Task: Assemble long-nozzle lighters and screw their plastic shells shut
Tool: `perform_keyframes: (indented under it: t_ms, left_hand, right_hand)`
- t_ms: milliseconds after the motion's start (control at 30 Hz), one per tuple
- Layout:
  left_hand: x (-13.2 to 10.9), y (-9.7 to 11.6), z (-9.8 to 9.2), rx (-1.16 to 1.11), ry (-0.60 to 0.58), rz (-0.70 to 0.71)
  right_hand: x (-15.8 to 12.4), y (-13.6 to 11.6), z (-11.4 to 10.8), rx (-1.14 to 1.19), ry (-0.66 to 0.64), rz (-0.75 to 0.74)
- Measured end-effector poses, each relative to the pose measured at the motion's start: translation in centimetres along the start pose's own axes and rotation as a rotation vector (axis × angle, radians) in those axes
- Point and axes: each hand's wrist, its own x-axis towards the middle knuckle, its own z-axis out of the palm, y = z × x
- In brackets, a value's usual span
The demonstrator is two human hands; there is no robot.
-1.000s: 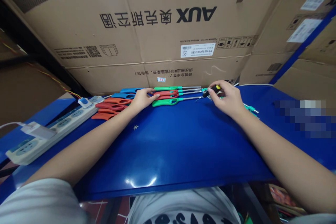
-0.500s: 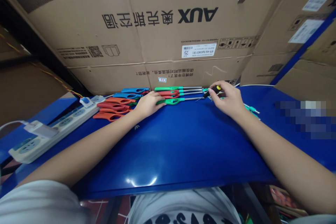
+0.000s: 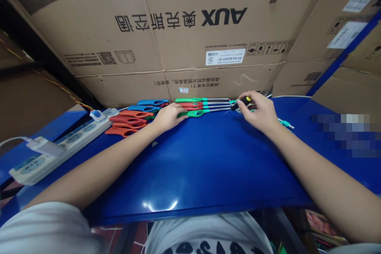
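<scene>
My left hand (image 3: 168, 118) is closed on the handle end of the nearest green long-neck lighter (image 3: 196, 114), which lies flat with its metal tube pointing right. Behind it lie a red long-neck lighter (image 3: 195, 105) and another green long-neck lighter (image 3: 190, 100), side by side. In my right hand (image 3: 258, 110) is a screwdriver (image 3: 241, 103) with a black and yellow handle, pinched between thumb and fingers. Its thin shaft points down and left, close to the tips of the lighter tubes. Small green and metal pieces lie partly hidden behind the right hand.
Several blue lighters (image 3: 144, 108) and orange-red lighters (image 3: 127, 120) are stacked left of my left hand. A white power strip (image 3: 68, 143) with plugs runs along the left. Large cardboard (image 3: 178, 47) stands upright behind the blue table (image 3: 193, 166). A green-ended piece (image 3: 286, 124) lies right of my right hand.
The nearest green lighter's tube has shifted slightly back, closer to the red lighter's tube. Both hands stay almost in place, still holding the same things.
</scene>
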Motion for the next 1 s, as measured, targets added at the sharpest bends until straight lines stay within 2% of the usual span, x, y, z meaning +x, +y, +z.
perform_keyframes:
  t_ms: [167,367,500,1000]
  left_hand:
    - [0.0,0.1,-0.3,-0.023,0.024,0.05]
    - [0.1,0.9,0.3,-0.088,-0.029,0.231]
    - [0.2,1.3,0.7,-0.079,-0.073,0.219]
    - [0.0,1.5,1.2,-0.024,-0.07,0.193]
  right_hand:
    - [0.2,0.0,-0.3,-0.01,0.011,0.02]
    - [0.2,-0.2,-0.3,-0.015,0.011,0.01]
    - [0.2,-0.3,-0.3,-0.017,0.01,-0.004]
    - [0.1,-0.2,-0.2,-0.01,-0.007,-0.007]
